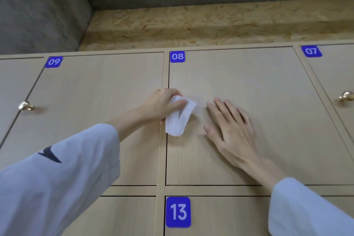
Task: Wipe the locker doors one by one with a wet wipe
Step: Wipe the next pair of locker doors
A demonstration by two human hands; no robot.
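Observation:
Pale wooden locker doors fill the view, each with a blue number label. My left hand (162,105) grips a folded white wet wipe (179,116) against the left edge of door 08 (268,86), close to the seam with door 09 (95,101). Faint streaks run down door 08 near that edge. My right hand (228,126) lies flat on door 08 with straight fingers, just right of the wipe and apart from it.
Door 13 (220,216) sits below door 08. Door 07 (337,74) is at the far right with a brass knob (346,96). Another brass knob (25,105) is at the left. Chipboard panel (191,25) and grey concrete run above the lockers.

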